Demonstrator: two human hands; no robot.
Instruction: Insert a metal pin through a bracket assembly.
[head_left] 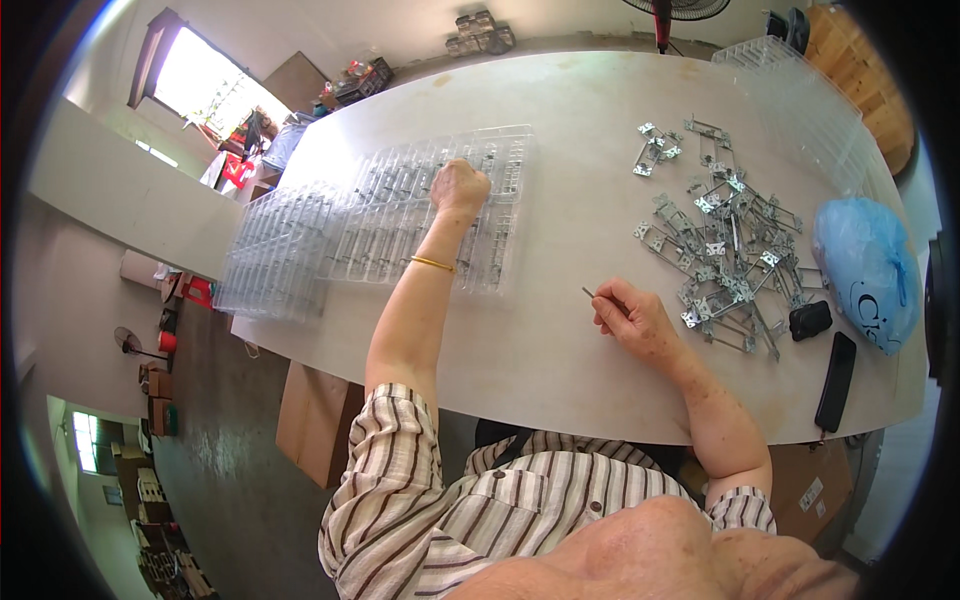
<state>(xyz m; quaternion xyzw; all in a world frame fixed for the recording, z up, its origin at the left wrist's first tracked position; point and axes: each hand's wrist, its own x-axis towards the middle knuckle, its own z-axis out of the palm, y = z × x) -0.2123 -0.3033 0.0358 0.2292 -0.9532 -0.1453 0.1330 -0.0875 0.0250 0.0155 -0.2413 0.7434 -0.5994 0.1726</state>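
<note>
My left hand (460, 187) is closed over a clear plastic compartment tray (518, 165) on the left half of the table. Whatever its fingers may hold is hidden. Rows of slots in the tray carry small metal parts. Near the front middle of the table, my right hand (640, 325) pinches a thin metal piece (588, 292) between thumb and fingers; only its tip shows. To the right of that hand lies a loose pile of silvery metal brackets (735, 240), with a smaller group of brackets (655, 150) behind it.
Further clear trays (270, 255) are stacked at the table's left edge. More clear trays (800, 110) stand at the far right corner. A blue plastic bag (868, 270), a small black object (810, 320) and a black phone-like slab (836, 382) sit along the right side of the white table (580, 100).
</note>
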